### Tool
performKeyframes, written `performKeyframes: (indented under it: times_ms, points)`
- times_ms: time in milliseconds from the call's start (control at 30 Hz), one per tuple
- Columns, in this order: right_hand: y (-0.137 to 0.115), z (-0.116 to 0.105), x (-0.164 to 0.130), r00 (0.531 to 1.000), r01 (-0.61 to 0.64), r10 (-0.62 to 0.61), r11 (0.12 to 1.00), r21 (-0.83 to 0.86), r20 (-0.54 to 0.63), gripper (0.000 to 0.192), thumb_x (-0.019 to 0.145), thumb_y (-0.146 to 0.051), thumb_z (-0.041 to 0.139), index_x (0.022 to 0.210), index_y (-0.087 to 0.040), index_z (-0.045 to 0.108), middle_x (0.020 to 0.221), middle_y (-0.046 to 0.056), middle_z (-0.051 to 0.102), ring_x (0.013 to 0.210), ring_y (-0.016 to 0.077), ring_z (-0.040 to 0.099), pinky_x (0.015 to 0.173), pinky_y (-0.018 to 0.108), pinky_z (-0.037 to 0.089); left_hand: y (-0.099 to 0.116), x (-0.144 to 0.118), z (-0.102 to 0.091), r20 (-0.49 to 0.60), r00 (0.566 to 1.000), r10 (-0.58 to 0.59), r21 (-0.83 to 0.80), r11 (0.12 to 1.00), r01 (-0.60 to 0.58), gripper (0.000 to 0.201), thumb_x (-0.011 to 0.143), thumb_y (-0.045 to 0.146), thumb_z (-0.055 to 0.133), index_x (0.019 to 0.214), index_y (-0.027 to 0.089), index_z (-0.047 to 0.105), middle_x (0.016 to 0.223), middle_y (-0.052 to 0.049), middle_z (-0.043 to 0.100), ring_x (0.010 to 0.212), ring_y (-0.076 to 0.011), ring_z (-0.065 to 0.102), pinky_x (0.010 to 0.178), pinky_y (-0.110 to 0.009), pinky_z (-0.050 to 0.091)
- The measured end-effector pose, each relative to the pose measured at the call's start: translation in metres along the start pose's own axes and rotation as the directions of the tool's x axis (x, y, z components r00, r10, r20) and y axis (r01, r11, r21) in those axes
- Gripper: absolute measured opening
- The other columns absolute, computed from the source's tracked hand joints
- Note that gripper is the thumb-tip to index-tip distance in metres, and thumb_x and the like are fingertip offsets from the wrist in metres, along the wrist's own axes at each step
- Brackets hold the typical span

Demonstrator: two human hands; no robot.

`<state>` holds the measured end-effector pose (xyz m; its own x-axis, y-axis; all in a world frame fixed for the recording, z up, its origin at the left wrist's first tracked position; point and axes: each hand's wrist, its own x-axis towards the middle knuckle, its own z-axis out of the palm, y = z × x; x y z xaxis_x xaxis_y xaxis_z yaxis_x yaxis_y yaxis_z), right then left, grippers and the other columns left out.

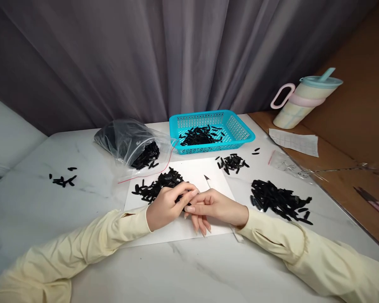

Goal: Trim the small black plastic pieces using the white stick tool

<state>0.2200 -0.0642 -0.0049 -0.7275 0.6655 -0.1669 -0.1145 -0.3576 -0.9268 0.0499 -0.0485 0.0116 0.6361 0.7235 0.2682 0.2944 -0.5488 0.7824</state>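
Hands meeting over white paper sheet on bench: left hand pinching small black plastic strip, right hand closed on thin white-handled blade, tip pointing away. Loose black strip pile just beyond left hand, within reach.

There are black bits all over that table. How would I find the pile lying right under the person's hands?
Start at the blue basket at the back of the table, then come toward the white paper sheet in front of it. The pile of black pieces lies on the sheet's left part, at the left hand. No other loose pile lies on paper.
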Motion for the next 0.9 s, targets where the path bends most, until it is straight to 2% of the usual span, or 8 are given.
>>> performKeyframes:
  times_ms: [100,200,400,633,733,900]
  points:
    - [-0.003,0.001,-0.001,1.000,-0.007,0.007,1.000,-0.005,-0.015,0.034,0.080,-0.040,0.062,0.066,-0.009,0.058,0.056,0.002,0.064,0.039,0.0062,0.057,0.037,0.014,0.043,-0.002,-0.009,-0.002,-0.074,0.997,0.002,-0.071,0.997,-0.007,0.013,0.090,0.022,0.042,0.091,0.015,0.053,0.051,0.006,0.049,0.042,-0.0052,0.041,0.043,-0.016,0.034]
    - [-0.005,0.001,-0.002,1.000,-0.018,0.018,1.000,-0.007,-0.016,0.031,0.080,-0.038,0.063,0.071,-0.009,0.060,0.056,0.001,0.064,0.040,0.0064,0.057,0.038,0.014,0.043,-0.007,-0.017,-0.004,-0.116,0.993,-0.002,-0.084,0.996,-0.008,0.010,0.089,0.021,0.044,0.090,0.015,0.052,0.050,0.007,0.045,0.042,-0.0052,0.039,0.042,-0.016,0.033]
    - [-0.006,-0.001,-0.004,1.000,-0.013,0.013,1.000,-0.001,0.001,0.028,0.083,-0.035,0.060,0.072,-0.009,0.061,0.055,0.001,0.064,0.040,0.0066,0.057,0.039,0.014,0.043,-0.010,-0.019,-0.004,-0.112,0.993,0.044,0.020,0.999,-0.042,0.011,0.087,0.020,0.048,0.077,0.017,0.049,0.052,0.007,0.047,0.044,-0.0043,0.042,0.045,-0.015,0.036]
    - [-0.005,-0.002,-0.006,0.998,-0.022,0.023,0.999,-0.024,0.059,0.023,0.082,-0.031,0.062,0.074,-0.008,0.062,0.056,0.002,0.065,0.043,0.0067,0.058,0.041,0.014,0.042,-0.009,-0.018,-0.002,-0.106,0.992,0.073,0.027,0.997,-0.070,0.011,0.087,0.018,0.047,0.077,0.017,0.050,0.055,0.005,0.052,0.045,-0.0046,0.047,0.043,-0.015,0.036]
    - [-0.006,0.000,-0.007,0.998,-0.029,0.029,0.999,-0.016,0.061,0.022,0.081,-0.030,0.063,0.076,-0.008,0.063,0.066,0.005,0.068,0.048,0.0083,0.061,0.043,0.015,0.043,-0.011,-0.018,-0.001,-0.090,0.992,0.084,0.018,0.996,-0.083,0.008,0.086,0.015,0.048,0.079,0.017,0.051,0.059,0.004,0.056,0.046,-0.0042,0.049,0.044,-0.014,0.036]
    - [-0.007,0.002,-0.007,1.000,-0.018,0.018,0.999,0.040,-0.008,0.026,0.083,-0.033,0.059,0.084,-0.007,0.064,0.085,0.012,0.070,0.062,0.0147,0.068,0.044,0.018,0.048,-0.012,-0.019,-0.001,-0.118,0.990,0.074,0.039,0.997,-0.070,0.010,0.086,0.015,0.048,0.078,0.016,0.052,0.060,0.004,0.059,0.048,-0.0043,0.052,0.046,-0.013,0.039]
